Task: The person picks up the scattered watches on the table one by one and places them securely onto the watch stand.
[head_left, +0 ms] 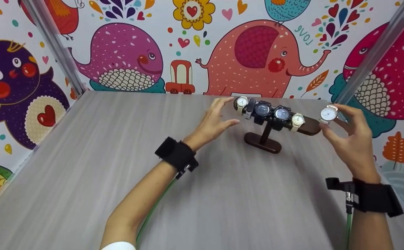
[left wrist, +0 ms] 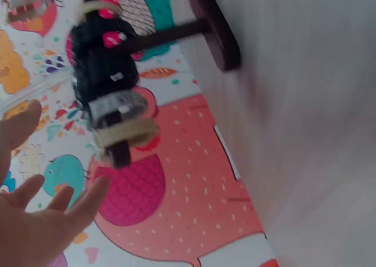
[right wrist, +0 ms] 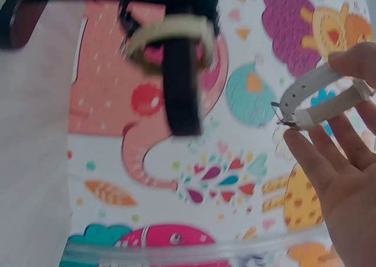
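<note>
A dark wooden watch stand carries several watches along its bar, among them a pale-strapped one near the right end and another at the left end. Two black watches sit between them, beside a slimmer band. My right hand pinches a white watch just off the bar's right end; its strap forms a closed-looking loop in the right wrist view. By the bar's left end, my left hand has its fingers spread, holding nothing. In the left wrist view a gap separates its fingers from the bar.
The stand's oval base rests on a grey wood-grain table. Behind rises a wall printed with cartoon animals, with metal posts at the corners. Green cables run from both black wrist straps.
</note>
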Demonstrator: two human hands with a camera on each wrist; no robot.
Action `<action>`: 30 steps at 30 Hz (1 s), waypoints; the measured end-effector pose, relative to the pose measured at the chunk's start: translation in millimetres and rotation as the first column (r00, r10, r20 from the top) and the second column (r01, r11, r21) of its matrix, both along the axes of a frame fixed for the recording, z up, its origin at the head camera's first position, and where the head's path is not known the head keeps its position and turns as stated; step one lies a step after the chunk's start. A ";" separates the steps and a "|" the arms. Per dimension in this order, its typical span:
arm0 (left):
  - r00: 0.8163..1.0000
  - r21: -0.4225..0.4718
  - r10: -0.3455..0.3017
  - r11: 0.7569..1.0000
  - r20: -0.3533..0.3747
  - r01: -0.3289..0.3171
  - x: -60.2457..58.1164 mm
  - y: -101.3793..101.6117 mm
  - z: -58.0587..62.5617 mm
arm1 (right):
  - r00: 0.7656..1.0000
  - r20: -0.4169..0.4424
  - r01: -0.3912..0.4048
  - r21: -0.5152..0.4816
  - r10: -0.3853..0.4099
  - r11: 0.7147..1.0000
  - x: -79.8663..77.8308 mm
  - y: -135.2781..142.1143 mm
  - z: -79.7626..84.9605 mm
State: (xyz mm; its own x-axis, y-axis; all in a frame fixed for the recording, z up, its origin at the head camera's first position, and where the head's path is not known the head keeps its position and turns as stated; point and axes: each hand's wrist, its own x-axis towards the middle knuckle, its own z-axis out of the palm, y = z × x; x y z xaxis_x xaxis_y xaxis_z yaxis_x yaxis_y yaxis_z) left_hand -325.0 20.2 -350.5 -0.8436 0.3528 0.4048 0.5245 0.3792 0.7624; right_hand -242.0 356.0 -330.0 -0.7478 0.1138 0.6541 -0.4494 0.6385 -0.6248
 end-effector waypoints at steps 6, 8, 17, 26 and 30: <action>1.000 -0.110 -0.014 0.994 -0.012 0.013 -27.1 7.5 -3.5 | 0.993 0.112 0.035 0.023 -0.037 0.999 -8.9 21.3 -10.6; 1.000 -0.119 -0.005 0.993 -0.001 0.005 -34.5 10.8 -4.3 | 0.987 0.157 0.030 0.024 -0.034 0.999 -11.5 26.5 -14.3; 0.998 -0.128 0.000 0.992 0.066 0.008 -54.3 25.7 -11.0 | 0.972 0.219 -0.063 -0.101 0.084 0.993 -20.4 34.1 -35.7; 0.997 -0.087 -0.022 0.996 0.079 0.029 -59.0 32.9 -13.0 | 0.951 0.274 -0.118 -0.109 0.143 0.987 -26.6 34.6 -45.4; 0.994 -0.066 -0.037 0.997 0.107 0.044 -58.5 32.4 -13.4 | 0.947 0.279 -0.138 -0.087 0.157 0.987 -28.4 32.9 -46.1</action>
State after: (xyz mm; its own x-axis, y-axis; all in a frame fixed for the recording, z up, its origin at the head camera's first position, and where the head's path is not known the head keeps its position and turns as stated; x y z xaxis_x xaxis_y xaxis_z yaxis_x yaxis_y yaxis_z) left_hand -383.5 52.7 -363.8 -0.8646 0.4114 0.2884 0.4587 0.4120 0.7873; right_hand -270.4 388.9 -376.1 -0.9132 0.0231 0.4068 -0.3333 0.5320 -0.7784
